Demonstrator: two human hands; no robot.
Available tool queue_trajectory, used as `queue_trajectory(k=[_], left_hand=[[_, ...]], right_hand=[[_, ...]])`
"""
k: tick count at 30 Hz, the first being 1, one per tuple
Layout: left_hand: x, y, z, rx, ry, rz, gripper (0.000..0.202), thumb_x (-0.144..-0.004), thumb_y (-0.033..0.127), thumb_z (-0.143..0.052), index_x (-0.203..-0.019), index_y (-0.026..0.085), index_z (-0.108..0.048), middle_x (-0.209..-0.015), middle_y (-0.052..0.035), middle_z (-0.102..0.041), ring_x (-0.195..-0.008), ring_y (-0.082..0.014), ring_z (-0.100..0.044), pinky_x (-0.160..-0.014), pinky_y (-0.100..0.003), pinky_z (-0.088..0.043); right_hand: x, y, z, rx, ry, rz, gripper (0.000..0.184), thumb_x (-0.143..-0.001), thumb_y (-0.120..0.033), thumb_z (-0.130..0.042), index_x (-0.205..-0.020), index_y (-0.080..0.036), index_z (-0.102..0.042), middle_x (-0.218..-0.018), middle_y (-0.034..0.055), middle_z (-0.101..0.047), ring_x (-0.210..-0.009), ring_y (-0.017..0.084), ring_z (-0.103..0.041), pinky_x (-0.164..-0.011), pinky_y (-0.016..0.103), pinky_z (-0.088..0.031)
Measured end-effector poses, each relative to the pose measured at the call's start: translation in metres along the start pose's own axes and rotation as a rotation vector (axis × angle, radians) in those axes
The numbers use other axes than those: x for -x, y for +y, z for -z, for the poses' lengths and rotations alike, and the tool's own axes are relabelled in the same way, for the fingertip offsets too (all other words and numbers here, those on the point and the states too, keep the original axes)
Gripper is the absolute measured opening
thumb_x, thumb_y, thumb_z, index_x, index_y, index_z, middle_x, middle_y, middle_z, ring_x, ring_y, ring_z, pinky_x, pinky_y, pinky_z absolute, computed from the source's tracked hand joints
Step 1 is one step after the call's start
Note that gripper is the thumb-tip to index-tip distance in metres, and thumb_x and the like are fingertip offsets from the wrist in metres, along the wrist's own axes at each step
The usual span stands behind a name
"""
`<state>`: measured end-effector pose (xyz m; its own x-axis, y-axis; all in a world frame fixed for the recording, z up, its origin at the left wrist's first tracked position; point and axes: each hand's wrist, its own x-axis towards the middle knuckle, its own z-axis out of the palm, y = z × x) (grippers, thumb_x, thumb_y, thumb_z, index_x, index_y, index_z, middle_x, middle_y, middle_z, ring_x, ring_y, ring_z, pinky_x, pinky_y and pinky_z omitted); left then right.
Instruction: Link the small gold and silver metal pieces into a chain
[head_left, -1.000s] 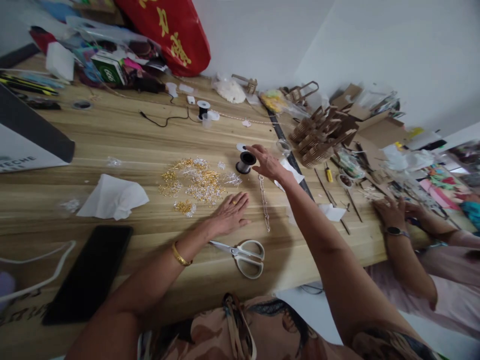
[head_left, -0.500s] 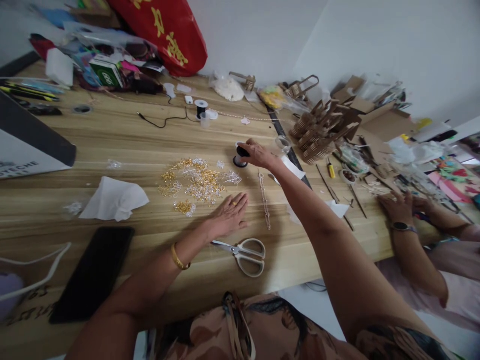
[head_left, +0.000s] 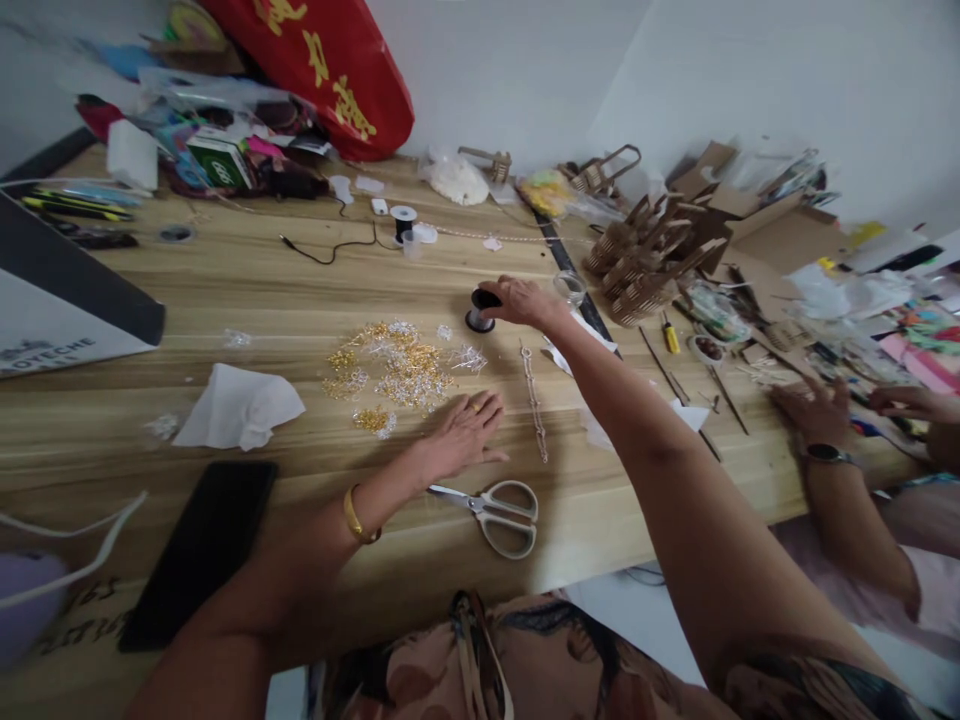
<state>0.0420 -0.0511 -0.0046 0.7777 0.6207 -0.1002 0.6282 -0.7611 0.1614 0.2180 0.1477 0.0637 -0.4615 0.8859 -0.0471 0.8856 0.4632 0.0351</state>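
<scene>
My right hand [head_left: 523,300] grips the upper part of a small black-rimmed spool [head_left: 480,320] that stands on the wooden table. Flat on the tabletop lies my left hand [head_left: 469,432], fingers stretched out and holding nothing. Just beyond it is a loose pile of gold and silver jewellery findings [head_left: 405,370], with some thin silver pins [head_left: 468,358] at its right end. A thin chain-like strand [head_left: 533,400] lies between my two arms. Scissors with pale handles [head_left: 491,508] rest near my left wrist, blades toward it.
A black phone [head_left: 199,555] and a crumpled white tissue [head_left: 240,408] lie at left. Small woven baskets [head_left: 637,260] crowd the right back. Another spool [head_left: 403,222] stands farther back. At far right a co-worker's hands [head_left: 817,410] rest over the table.
The view has shifted slightly, so things sit a little differently in frame. My right hand stays on the spool and my left stays flat. The co-worker's hands have moved farther apart.
</scene>
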Motion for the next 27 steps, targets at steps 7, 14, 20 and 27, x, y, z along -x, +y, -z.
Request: queue_trajectory(k=[7,14,20,27], left_hand=[[-0.001,0.004,0.0,0.021,0.056,0.012,0.072,-0.093,0.061,-0.028,-0.149,0.015,-0.03,-0.155,-0.015,-0.028,-0.145,-0.0306,-0.023,-0.116,-0.048,-0.022],[-0.002,0.008,0.003,0.067,0.046,0.027,0.073,-0.095,0.058,-0.027,-0.151,0.013,-0.022,-0.155,-0.0189,-0.028,-0.144,-0.0322,-0.024,-0.117,-0.05,-0.021],[0.0,0.008,0.011,0.127,0.01,0.032,0.07,-0.095,0.056,-0.029,-0.151,0.014,-0.023,-0.155,-0.0184,-0.027,-0.145,-0.0318,-0.023,-0.116,-0.051,-0.024],[-0.002,0.01,0.014,0.092,0.004,0.04,0.071,-0.095,0.056,-0.028,-0.151,0.013,-0.022,-0.154,-0.0189,-0.029,-0.143,-0.0323,-0.027,-0.114,-0.049,-0.028]], right_hand=[[-0.007,0.007,0.008,-0.037,-0.078,0.08,0.067,-0.083,-0.037,-0.064,-0.143,-0.025,-0.036,-0.14,0.0114,-0.046,-0.119,0.027,-0.051,-0.096,0.037,-0.042],[-0.021,-0.003,0.006,0.046,-0.079,-0.075,0.059,-0.085,-0.054,-0.056,-0.131,-0.018,-0.047,-0.123,0.0157,-0.058,-0.111,0.03,-0.053,-0.093,0.041,-0.039],[-0.032,0.001,0.011,0.028,-0.085,-0.019,0.072,-0.08,-0.058,-0.062,-0.139,-0.021,-0.04,-0.133,0.0145,-0.049,-0.117,0.03,-0.05,-0.095,0.04,-0.037],[-0.024,-0.007,0.012,0.042,-0.053,-0.208,0.056,-0.092,-0.058,-0.041,-0.129,-0.017,-0.05,-0.125,0.0171,-0.054,-0.112,0.032,-0.053,-0.093,0.045,-0.038]])
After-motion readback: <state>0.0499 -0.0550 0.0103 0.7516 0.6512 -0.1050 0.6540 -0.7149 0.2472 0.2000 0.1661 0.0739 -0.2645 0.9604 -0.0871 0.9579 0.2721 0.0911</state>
